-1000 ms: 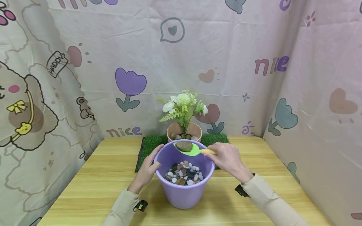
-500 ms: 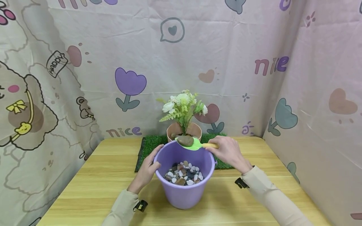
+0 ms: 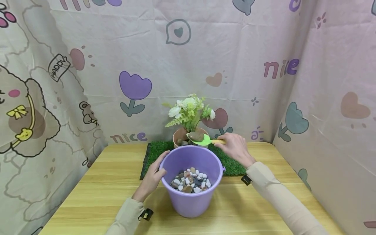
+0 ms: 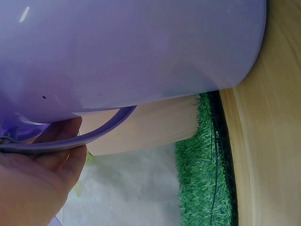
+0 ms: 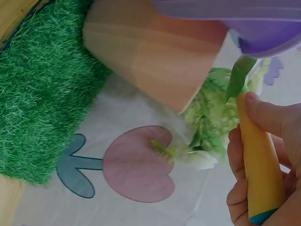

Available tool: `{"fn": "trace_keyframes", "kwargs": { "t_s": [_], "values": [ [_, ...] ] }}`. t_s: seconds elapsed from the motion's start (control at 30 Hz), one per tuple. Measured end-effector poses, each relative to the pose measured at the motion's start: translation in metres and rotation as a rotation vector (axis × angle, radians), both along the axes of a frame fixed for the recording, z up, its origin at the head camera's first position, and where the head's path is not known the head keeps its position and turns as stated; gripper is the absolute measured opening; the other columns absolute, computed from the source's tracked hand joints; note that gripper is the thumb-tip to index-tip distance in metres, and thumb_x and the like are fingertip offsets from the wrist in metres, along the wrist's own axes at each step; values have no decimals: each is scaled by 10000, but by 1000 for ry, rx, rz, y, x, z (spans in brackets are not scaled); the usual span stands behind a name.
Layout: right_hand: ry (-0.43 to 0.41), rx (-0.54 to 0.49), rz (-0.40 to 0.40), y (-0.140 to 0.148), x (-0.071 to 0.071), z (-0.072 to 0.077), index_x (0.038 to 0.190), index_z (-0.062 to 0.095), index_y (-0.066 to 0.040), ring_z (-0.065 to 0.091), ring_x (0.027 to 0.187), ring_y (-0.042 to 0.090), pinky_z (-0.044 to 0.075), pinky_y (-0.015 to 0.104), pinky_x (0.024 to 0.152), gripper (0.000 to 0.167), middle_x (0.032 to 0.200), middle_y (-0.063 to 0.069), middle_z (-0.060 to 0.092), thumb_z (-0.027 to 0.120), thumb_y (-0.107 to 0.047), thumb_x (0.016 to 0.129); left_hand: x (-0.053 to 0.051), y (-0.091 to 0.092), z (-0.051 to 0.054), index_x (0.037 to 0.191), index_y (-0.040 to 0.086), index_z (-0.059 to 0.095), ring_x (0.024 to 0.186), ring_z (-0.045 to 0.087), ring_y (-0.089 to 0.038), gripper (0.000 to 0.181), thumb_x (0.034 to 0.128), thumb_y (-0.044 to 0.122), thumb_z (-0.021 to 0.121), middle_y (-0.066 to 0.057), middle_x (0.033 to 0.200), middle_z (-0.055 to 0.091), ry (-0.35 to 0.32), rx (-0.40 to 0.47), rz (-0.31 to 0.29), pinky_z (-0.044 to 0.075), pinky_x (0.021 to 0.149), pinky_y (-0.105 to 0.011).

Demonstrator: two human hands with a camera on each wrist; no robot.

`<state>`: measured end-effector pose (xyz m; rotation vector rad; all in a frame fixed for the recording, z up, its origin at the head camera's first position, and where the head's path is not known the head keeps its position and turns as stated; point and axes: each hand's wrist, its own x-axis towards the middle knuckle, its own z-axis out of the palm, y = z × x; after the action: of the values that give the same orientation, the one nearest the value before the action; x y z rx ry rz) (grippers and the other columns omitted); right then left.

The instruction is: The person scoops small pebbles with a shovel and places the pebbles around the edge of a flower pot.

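My left hand point(image 3: 150, 178) holds the left rim of a purple bucket point(image 3: 191, 204), which has several white, brown and dark pebbles point(image 3: 191, 181) inside. In the left wrist view, its fingers reach round the bucket's purple bail handle point(image 4: 101, 130). A small trowel with a green blade point(image 3: 206, 140) is in my right hand point(image 3: 236, 148), the fingers wrapped round its yellow handle point(image 5: 258, 160). One large brown stone point(image 3: 196, 136) lies on the blade. Blade and stone hover past the bucket's far rim, in front of the pinkish flowerpot point(image 3: 178, 134). White flowers point(image 3: 189, 112) with green leaves stand in that pot.
Green artificial turf point(image 3: 160, 147) lies beneath the flowerpot at the back of the wooden table point(image 3: 117, 169). A printed cloth point(image 3: 252, 42) hangs behind and along both sides. Stones point(image 3: 184, 143) show in the pot, partly hidden by the trowel.
My right hand has lifted the trowel and stone and carried them away from me, from above the bucket to the flowerpot's front. The left hand and the bucket stay where they were.
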<state>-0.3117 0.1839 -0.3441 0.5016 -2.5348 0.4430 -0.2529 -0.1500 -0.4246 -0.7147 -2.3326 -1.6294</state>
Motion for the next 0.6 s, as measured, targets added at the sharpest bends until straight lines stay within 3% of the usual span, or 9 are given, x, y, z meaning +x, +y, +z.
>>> {"fn": "trace_keyframes", "kwargs": {
  "t_s": [0.27, 0.43, 0.6],
  "values": [
    [-77, -22, -16, -8, -12, -10, 1006, 785, -193, 460, 535, 121, 349, 278, 496, 273, 699, -44, 637, 753, -392, 822, 1, 0, -1, 1540, 154, 314, 1283, 516, -387, 719, 844, 30, 445, -156, 1534, 393, -13, 6, -7, 491, 980, -459],
    [-71, -36, 0, -11, -13, -15, 995, 789, -196, 465, 536, 119, 353, 275, 501, 260, 673, -56, 617, 765, -381, 815, 1, 0, -1, 1540, 118, 311, 1285, 515, -381, 717, 841, 36, 446, -153, 1533, 397, -6, -1, -3, 491, 979, -454],
    [-34, -11, 21, -8, -24, -15, 978, 793, -183, 505, 571, 128, 375, 280, 512, 251, 764, -30, 679, 784, -356, 797, 0, 0, 0, 1535, 103, 319, 1264, 533, -376, 719, 832, 33, 449, -157, 1518, 417, 0, -2, -3, 500, 960, -424]
  ]
}}
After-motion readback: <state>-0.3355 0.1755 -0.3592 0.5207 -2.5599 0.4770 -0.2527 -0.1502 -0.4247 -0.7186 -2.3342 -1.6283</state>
